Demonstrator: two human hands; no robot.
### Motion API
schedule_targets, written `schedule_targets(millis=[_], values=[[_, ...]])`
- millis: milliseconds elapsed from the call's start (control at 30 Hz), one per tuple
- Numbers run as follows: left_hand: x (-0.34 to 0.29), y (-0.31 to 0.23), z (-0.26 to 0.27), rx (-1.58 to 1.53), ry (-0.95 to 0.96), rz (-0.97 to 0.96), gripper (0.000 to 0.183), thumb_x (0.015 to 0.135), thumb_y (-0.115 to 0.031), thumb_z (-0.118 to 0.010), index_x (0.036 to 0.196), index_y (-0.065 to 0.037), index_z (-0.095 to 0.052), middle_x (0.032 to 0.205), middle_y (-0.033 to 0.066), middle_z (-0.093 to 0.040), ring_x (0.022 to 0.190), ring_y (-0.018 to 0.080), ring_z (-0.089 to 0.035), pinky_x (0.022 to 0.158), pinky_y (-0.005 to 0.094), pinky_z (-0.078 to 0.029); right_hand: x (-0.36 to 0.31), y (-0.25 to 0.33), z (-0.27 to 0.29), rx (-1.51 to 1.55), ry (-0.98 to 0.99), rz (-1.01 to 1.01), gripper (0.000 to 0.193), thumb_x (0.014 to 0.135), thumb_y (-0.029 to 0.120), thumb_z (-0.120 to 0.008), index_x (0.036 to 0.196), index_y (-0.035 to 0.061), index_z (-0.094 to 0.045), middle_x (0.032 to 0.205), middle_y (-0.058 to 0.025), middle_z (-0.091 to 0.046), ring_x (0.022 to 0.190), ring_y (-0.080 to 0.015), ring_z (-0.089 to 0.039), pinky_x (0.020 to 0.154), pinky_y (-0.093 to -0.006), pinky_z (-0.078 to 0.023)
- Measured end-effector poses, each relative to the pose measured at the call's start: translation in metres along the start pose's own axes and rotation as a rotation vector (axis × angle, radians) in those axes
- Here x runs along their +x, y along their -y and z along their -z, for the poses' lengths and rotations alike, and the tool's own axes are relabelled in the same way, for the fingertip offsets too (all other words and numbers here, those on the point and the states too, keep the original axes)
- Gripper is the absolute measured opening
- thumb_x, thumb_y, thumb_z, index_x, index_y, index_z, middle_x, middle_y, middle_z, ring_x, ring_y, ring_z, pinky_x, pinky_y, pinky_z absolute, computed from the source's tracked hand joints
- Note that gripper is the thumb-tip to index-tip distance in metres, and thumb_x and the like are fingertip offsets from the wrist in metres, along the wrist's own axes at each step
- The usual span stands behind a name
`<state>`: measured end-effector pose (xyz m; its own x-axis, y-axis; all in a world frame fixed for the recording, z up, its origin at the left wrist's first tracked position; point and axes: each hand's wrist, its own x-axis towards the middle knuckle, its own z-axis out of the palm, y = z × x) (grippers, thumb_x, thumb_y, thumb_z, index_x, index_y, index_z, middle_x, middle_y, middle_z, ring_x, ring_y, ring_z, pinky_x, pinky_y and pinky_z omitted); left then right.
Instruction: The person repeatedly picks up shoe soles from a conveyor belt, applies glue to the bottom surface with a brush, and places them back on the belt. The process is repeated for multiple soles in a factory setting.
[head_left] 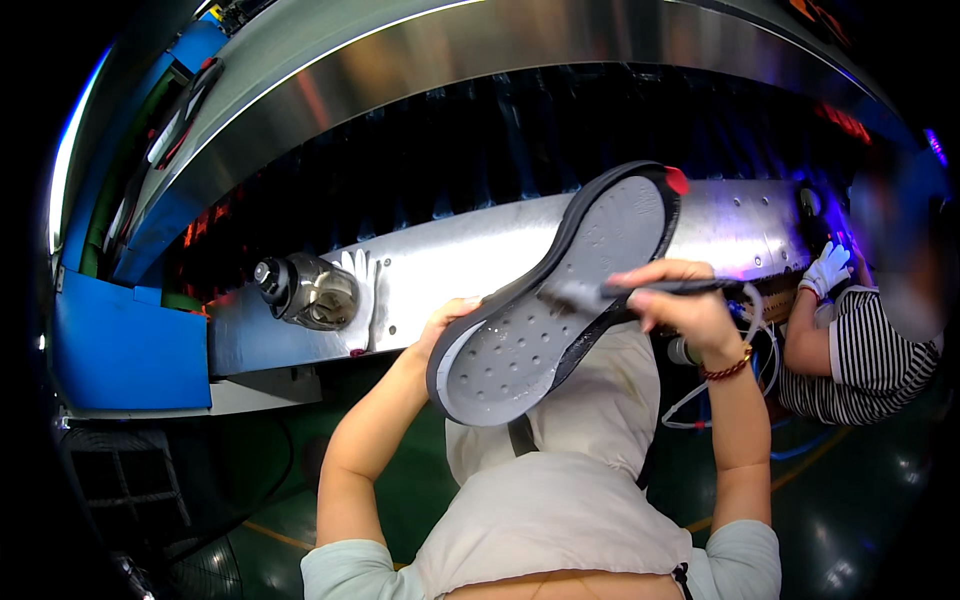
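A large shoe sole (pixel 520 365) with a grey, dimpled inner face and a dark raised rim is tilted up in front of me. One end of it carries a red patch. My left hand (pixel 447 322) grips its left edge, the fingers mostly hidden behind it. In my right hand (pixel 690 305) is a brush (pixel 660 288) with a dark handle, a pale tube running from its end. The brush's blurred bristles lie against the middle of the sole, where the grey surface looks wet in places.
A metal ledge (pixel 440 250) runs across, bearing a dark-capped bottle (pixel 310 290) and a white glove (pixel 362 290). Behind it is a dark machine opening under a curved metal hood (pixel 420 60). At right works another person in a striped shirt (pixel 860 360), wearing a white glove.
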<state>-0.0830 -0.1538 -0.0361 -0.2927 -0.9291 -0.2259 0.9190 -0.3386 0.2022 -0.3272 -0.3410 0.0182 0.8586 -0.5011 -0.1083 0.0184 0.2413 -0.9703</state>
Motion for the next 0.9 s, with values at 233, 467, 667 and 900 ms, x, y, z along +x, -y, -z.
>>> schedule_targets(millis=[233,467,667,900], values=[[0.017,0.015,-0.016,0.013,-0.168,-0.030,0.040,0.081,-0.024,-0.047,0.113,0.000,-0.050,0.109,0.0153,-0.056,0.093,0.0257,-0.057,0.087,0.0354,-0.042,0.017,-0.054,-0.021,-0.556,-0.567,0.478,0.020,0.072,-0.002,-0.061,0.092,-0.0025,-0.061,0.083,-0.0094,-0.063,0.065,-0.0073,-0.055,0.057,-0.0182,-0.042],[-0.032,-0.024,-0.051,0.453,-0.380,-0.271,0.045,0.078,-0.033,-0.049,0.109,-0.001,-0.053,0.106,0.0139,-0.056,0.094,0.0237,-0.056,0.083,0.0361,-0.044,-0.036,-0.041,-0.002,0.780,-0.135,0.494,0.021,0.082,0.011,-0.052,0.099,-0.0020,-0.053,0.103,-0.0223,-0.056,0.041,-0.0063,-0.041,0.044,-0.0191,-0.034],[0.014,-0.151,-0.143,0.397,0.252,-0.658,0.069,0.081,-0.049,-0.037,0.127,0.001,-0.028,0.122,0.0276,-0.034,0.106,0.0448,-0.041,0.090,0.0526,-0.034,-0.032,-0.057,0.020,0.774,-0.271,0.406,0.023,0.083,0.007,-0.049,0.105,-0.0025,-0.050,0.106,-0.0218,-0.054,0.043,-0.0058,-0.039,0.042,-0.0176,-0.031],[0.058,-0.234,-0.178,-0.148,-0.036,-1.159,0.056,0.087,-0.048,-0.024,0.118,-0.004,-0.038,0.125,0.0136,-0.041,0.114,0.0276,-0.041,0.093,0.0471,-0.032,-0.031,-0.063,0.014,0.785,-0.391,0.329,0.022,0.082,0.005,-0.050,0.103,-0.0016,-0.050,0.105,-0.0209,-0.054,0.048,-0.0079,-0.041,0.046,-0.0193,-0.034]])
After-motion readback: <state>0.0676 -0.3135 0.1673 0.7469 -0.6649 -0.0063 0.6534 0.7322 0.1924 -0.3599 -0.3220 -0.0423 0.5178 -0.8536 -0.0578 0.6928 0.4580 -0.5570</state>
